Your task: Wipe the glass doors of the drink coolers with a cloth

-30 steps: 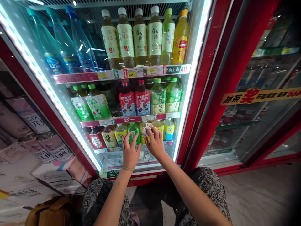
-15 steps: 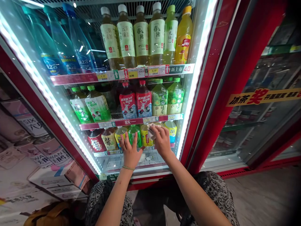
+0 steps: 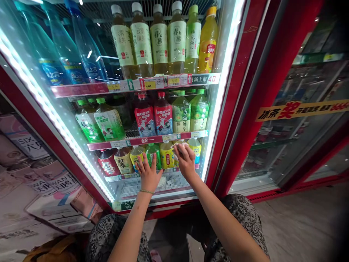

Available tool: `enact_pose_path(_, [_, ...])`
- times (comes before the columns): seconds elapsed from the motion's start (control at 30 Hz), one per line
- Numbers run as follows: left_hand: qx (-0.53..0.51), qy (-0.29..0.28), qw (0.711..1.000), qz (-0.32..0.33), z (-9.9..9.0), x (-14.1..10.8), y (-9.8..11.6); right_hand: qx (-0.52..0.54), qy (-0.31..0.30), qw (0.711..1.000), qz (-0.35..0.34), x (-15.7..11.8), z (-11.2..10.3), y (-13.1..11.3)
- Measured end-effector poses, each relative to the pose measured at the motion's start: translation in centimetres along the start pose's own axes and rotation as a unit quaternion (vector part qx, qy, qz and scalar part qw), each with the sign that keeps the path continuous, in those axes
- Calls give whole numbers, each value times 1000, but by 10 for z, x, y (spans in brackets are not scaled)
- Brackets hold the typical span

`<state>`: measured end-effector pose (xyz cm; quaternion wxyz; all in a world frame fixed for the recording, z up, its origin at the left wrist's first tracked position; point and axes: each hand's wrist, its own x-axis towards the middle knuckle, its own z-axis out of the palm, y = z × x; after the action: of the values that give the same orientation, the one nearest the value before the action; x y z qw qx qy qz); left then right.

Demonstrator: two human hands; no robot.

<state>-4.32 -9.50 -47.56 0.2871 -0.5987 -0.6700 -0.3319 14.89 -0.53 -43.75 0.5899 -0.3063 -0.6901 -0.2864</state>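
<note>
My left hand (image 3: 149, 171) is held flat with its fingers spread, in front of the bottles on the lower shelf of a lit drinks fridge (image 3: 239, 91). It appears to rest against the glass front. To its right, my right hand (image 3: 187, 160) has its fingers bent around a crumpled white tissue or cloth (image 3: 176, 148), pressed toward the glass just under the middle shelf's label strip. A green bottle (image 3: 153, 157) shows partly behind the left fingers. Beside the right hand stands a yellow-labelled bottle (image 3: 167, 155); the bottles directly behind that hand are partly hidden.
Pale bottles (image 3: 160, 43) and large blue bottles (image 3: 88, 47) fill the top shelf. Red-labelled bottles (image 3: 144, 116) stand on the middle one. Stacked cartons and cans (image 3: 51, 178) flank the fridge on the left, with a brown bag (image 3: 54, 251) below. Another red-framed fridge (image 3: 272, 145) adjoins it.
The view has shifted slightly, so the fridge sits a little further left. My right hand and the white tissue or cloth have moved only slightly; my left hand stays spread in place.
</note>
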Motion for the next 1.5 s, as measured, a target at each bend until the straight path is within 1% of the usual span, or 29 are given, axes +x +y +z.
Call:
enact_pose_path(0.07, [6, 8, 1000, 1, 0, 0, 0, -1, -49, 997, -57, -12, -3, -3])
enact_pose_path(0.1, [7, 11, 1000, 0, 1, 0, 1, 3, -68, 996, -63, -17, -5, -6])
enact_pose_path(0.17, [8, 12, 1000, -2, 1, 0, 1, 9, -101, 993, -53, -24, -8, -9])
enact_pose_path(0.23, [7, 6, 1000, -7, 1, 0, 2, -2, -116, 992, -54, -24, -9, -8])
enact_pose_path(0.3, [3, 3, 1000, -8, 1, 0, 1, -28, -101, 992, -76, -18, -9, 2])
enact_pose_path(0.33, [2, 5, 1000, -7, 1, 0, 0, -41, -82, 992, -83, -13, -9, 9])
enact_pose_path(0.37, [0, 10, 1000, -3, 1, 0, 0, -51, -57, 994, -76, -8, -9, 18])
enact_pose_path(0.4, [-1, 17, 1000, 3, 1, 0, -1, -57, -28, 997, -49, -2, -10, 26])
enact_pose_path(0.47, [0, 30, 999, 12, 1, 0, -1, -54, 35, 997, 50, 7, -14, 41])
enact_pose_path(0.5, [2, 34, 999, 15, 1, 0, -1, -46, 59, 992, 102, 10, -17, 45])
enact_pose_path(0.53, [4, 36, 999, 15, 1, 0, 0, -36, 70, 987, 140, 11, -19, 48])
enact_pose_path(0.57, [6, 37, 999, 13, 1, 0, 0, -22, 68, 986, 154, 11, -22, 49])
enact_pose_path(0.6, [8, 36, 999, 10, 1, 0, 1, -3, 49, 989, 140, 11, -24, 49])
enact_pose_path(0.67, [10, 30, 1000, 1, 0, -1, 2, 43, -7, 997, 63, 10, -29, 50])
enact_pose_path(0.7, [9, 26, 1000, -2, 0, -1, 2, 64, -21, 997, 35, 11, -31, 52])
enact_pose_path(0.73, [8, 23, 1000, -4, 0, -1, 2, 75, -15, 997, 32, 12, -33, 55])
enact_pose_path(0.77, [7, 21, 1000, -6, 0, -1, 3, 75, 9, 995, 59, 15, -35, 60])
enact_pose_path(0.83, [6, 22, 1000, -6, 0, -2, 4, 45, 77, 984, 156, 19, -39, 68])
enact_pose_path(0.87, [5, 23, 1000, -6, 0, -2, 4, 31, 89, 978, 184, 20, -41, 71])
enact_pose_path(0.9, [2, 24, 1000, -7, 0, -2, 5, 27, 81, 979, 185, 21, -42, 74])
enact_pose_path(1.0, [-9, 27, 1000, -12, 0, -3, 7, 53, -7, 993, 102, 17, -45, 76])
enact_pose_path(1.03, [-13, 26, 999, -15, 0, -3, 8, 54, -16, 994, 94, 15, -46, 77])
enact_pose_path(1.07, [-15, 24, 999, -18, 0, -3, 8, 46, -4, 993, 106, 14, -47, 78])
enact_pose_path(1.17, [-14, 24, 999, -19, 0, -4, 8, 6, 63, 983, 173, 10, -47, 80])
enact_pose_path(1.2, [-13, 26, 999, -18, 0, -4, 9, 4, 61, 983, 171, 9, -47, 81])
enact_pose_path(1.3, [-13, 26, 999, -17, -1, -4, 9, 18, 4, 993, 119, 5, -47, 82])
enact_pose_path(1.33, [-13, 24, 999, -19, -1, -5, 10, 16, 2, 993, 116, 5, -47, 82])
enact_pose_path(1.43, [-14, 19, 999, -25, -1, -6, 11, -15, 37, 988, 147, 3, -46, 85])
enact_pose_path(1.5, [-14, 21, 999, -24, -1, -6, 11, -22, 26, 990, 136, 3, -46, 87])
